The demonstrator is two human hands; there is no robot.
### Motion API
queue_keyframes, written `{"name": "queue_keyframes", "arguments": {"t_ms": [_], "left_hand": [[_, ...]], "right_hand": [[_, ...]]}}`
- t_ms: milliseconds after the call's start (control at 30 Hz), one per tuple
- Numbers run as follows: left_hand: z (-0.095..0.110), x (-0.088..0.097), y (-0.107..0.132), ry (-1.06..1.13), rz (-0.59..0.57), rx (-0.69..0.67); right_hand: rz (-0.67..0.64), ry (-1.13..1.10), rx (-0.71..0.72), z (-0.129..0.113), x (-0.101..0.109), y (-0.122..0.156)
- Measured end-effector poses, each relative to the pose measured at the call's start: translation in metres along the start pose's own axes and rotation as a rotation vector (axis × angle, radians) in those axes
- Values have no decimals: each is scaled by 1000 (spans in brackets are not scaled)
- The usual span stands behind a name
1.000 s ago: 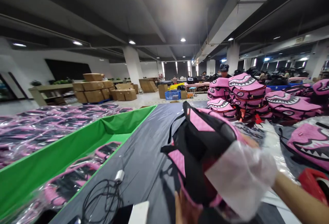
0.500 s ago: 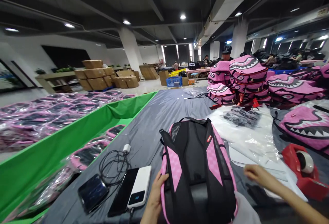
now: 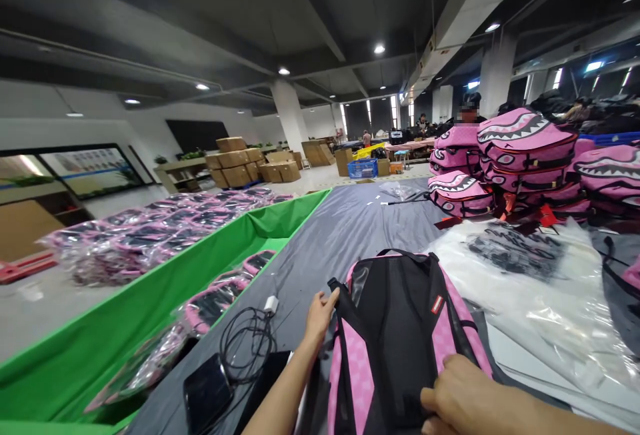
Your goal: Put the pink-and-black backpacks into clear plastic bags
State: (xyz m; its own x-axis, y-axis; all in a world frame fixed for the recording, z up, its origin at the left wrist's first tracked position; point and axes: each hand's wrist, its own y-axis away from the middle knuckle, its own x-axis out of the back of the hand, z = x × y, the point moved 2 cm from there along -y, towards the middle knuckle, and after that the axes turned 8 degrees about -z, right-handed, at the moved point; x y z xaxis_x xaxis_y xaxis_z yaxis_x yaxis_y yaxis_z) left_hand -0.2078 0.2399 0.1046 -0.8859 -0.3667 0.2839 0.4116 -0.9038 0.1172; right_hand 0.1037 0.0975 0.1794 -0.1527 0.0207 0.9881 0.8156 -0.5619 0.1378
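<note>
A pink and black backpack point(image 3: 400, 335) lies back-side up on the grey table cover point(image 3: 345, 222) in front of me. My left hand point(image 3: 320, 312) rests at its upper left corner, fingers curled against the shoulder strap. My right hand point(image 3: 463, 398) presses on the lower right of the backpack's back panel, its fingers bent down onto the fabric and partly hidden.
A green-lined bin point(image 3: 125, 315) with bagged backpacks sits at my left. Phones point(image 3: 207, 392) and a coiled charger cable point(image 3: 247, 345) lie left of the backpack. Clear plastic bags point(image 3: 535, 288) spread at right. Stacked pink shark-mouth backpacks point(image 3: 515, 162) stand behind, with a person beyond them.
The backpack came down from the air and lies flat. My left hand slid up to its top corner. My right hand moved from the plastic bags onto the back panel. My view swung left.
</note>
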Motion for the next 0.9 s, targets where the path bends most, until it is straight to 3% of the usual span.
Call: {"name": "queue_keyframes", "arguments": {"t_ms": [100, 233, 400, 567, 700, 900], "left_hand": [[20, -12, -45, -94, -3, 54], [33, -3, -75, -148, 4, 78], [25, 11, -75, 4, -32, 123], [-1, -5, -68, 159, 42, 247], [-20, -17, -72, 254, 86, 363], [-36, -14, -62, 429, 97, 474]], "right_hand": [[-99, 81, 59, 10, 22, -35], [-92, 47, 34, 41, 43, -102], [78, -215, -54, 82, 43, -198], [125, -354, -67, 61, 28, -272], [176, -375, -85, 48, 9, -284], [208, -394, 135, 72, -7, -245]]}}
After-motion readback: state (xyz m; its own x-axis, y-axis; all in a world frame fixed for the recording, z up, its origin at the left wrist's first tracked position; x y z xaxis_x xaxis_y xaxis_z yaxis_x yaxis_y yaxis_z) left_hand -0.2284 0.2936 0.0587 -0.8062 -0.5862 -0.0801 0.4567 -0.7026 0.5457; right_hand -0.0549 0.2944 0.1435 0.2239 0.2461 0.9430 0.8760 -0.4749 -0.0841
